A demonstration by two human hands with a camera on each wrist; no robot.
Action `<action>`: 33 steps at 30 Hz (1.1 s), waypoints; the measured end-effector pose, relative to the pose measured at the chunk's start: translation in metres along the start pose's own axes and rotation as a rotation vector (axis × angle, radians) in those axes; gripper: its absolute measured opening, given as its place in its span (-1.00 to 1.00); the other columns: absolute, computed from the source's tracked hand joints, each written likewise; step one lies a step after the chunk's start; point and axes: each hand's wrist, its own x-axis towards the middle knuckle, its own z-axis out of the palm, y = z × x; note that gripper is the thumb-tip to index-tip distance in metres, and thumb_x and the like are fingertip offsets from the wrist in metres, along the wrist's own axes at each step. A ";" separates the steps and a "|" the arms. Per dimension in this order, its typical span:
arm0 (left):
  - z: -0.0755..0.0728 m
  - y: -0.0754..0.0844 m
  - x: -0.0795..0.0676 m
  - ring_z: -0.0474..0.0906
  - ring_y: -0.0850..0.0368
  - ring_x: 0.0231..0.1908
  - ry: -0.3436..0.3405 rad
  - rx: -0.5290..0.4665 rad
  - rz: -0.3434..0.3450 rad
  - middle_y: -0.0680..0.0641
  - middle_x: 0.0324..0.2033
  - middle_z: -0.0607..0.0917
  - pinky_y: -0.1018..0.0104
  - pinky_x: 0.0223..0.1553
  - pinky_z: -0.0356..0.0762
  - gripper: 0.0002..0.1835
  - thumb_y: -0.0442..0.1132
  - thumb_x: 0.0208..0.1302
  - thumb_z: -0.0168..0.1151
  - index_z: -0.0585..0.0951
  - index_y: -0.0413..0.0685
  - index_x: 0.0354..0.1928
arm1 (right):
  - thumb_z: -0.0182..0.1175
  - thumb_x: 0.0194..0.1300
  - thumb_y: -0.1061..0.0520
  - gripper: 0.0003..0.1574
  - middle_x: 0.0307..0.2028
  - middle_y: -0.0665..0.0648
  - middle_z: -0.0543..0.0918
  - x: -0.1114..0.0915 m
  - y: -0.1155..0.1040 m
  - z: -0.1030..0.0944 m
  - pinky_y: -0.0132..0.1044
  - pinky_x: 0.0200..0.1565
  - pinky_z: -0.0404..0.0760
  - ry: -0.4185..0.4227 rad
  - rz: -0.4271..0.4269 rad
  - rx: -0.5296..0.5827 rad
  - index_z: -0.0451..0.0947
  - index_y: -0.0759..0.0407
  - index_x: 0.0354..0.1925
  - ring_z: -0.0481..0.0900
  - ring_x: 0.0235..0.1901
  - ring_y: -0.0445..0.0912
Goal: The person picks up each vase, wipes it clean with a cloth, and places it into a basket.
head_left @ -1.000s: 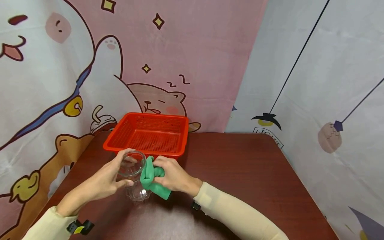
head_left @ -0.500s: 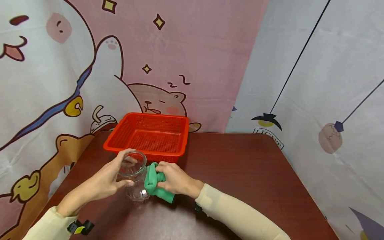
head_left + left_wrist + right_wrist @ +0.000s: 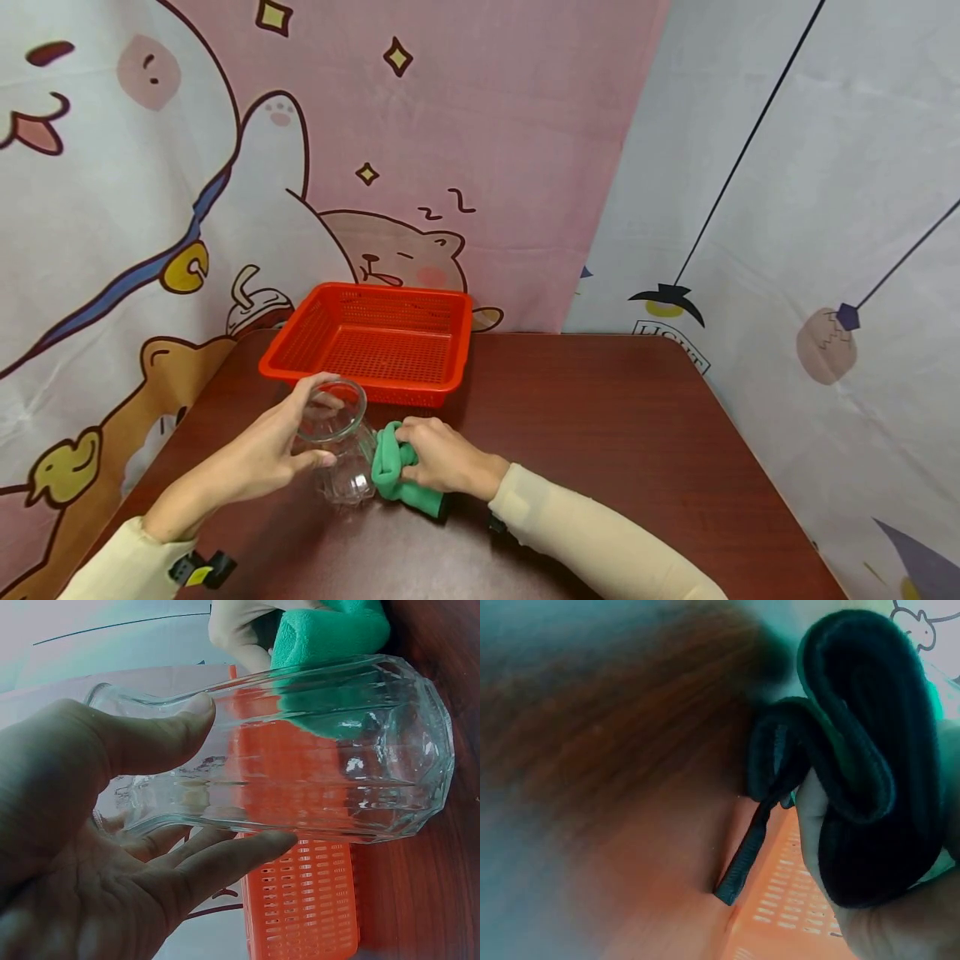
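A person's left hand (image 3: 262, 454) clasps the flared neck of a clear, faceted glass vase (image 3: 322, 772), mouth upward at the tabletop (image 3: 585, 417), while the right hand (image 3: 446, 458) grips a plush, folded green cloth (image 3: 387, 467) just beside it. Behind sits a rectangular red plastic basket (image 3: 405, 392), its slotted floor in view.

2 cream sleeves (image 3: 600, 529), 2 black wrist devices (image 3: 220, 568) (yellow patch (image 3: 198, 575) on the left)
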 end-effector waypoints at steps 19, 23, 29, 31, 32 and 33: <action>0.000 -0.001 0.000 0.82 -0.09 0.26 -0.003 0.000 -0.003 -0.06 0.28 0.75 -0.10 0.28 0.84 0.14 -0.39 0.20 0.80 0.25 -0.06 0.70 | 0.66 0.42 0.10 -0.76 -0.16 -0.10 0.68 0.001 0.002 0.005 -0.60 -0.13 0.47 0.029 -0.001 0.035 0.73 -0.03 -0.14 0.51 -0.21 -0.30; 0.000 -0.001 0.000 0.81 -0.08 0.26 -0.005 0.002 -0.001 -0.05 0.28 0.75 -0.08 0.29 0.84 0.14 -0.39 0.21 0.80 0.24 -0.06 0.70 | 0.66 0.42 0.10 -0.76 -0.18 -0.10 0.67 0.000 0.002 0.004 -0.59 -0.13 0.48 0.039 -0.005 0.056 0.73 -0.03 -0.14 0.52 -0.21 -0.29; -0.001 -0.001 0.000 0.81 -0.10 0.26 -0.007 0.003 0.003 -0.05 0.28 0.75 -0.09 0.28 0.84 0.15 -0.40 0.22 0.79 0.23 -0.06 0.71 | 0.65 0.43 0.15 -0.77 -0.17 -0.09 0.67 -0.001 0.002 0.003 -0.60 -0.12 0.49 0.052 -0.013 0.092 0.77 0.00 -0.07 0.52 -0.19 -0.29; 0.000 -0.001 0.000 0.81 -0.10 0.26 -0.007 0.002 0.002 -0.05 0.28 0.75 -0.11 0.29 0.84 0.15 -0.41 0.21 0.80 0.23 -0.07 0.71 | 0.65 0.42 0.16 -0.76 -0.17 -0.09 0.66 0.000 0.002 0.003 -0.62 -0.13 0.49 0.060 -0.016 0.098 0.78 0.00 -0.05 0.51 -0.19 -0.30; 0.000 -0.001 0.000 0.81 -0.10 0.26 -0.007 0.002 0.001 -0.05 0.28 0.75 -0.11 0.29 0.84 0.15 -0.41 0.20 0.80 0.23 -0.06 0.71 | 0.65 0.42 0.16 -0.76 -0.17 -0.09 0.65 0.000 0.001 0.002 -0.63 -0.14 0.49 0.065 -0.017 0.101 0.78 0.00 -0.04 0.51 -0.19 -0.31; 0.000 -0.001 0.000 0.81 -0.10 0.26 -0.007 0.001 0.001 -0.05 0.28 0.75 -0.11 0.29 0.84 0.16 -0.40 0.20 0.80 0.23 -0.06 0.70 | 0.64 0.41 0.17 -0.75 -0.18 -0.09 0.65 0.000 0.001 0.001 -0.63 -0.15 0.49 0.069 -0.017 0.104 0.78 0.01 -0.04 0.51 -0.20 -0.31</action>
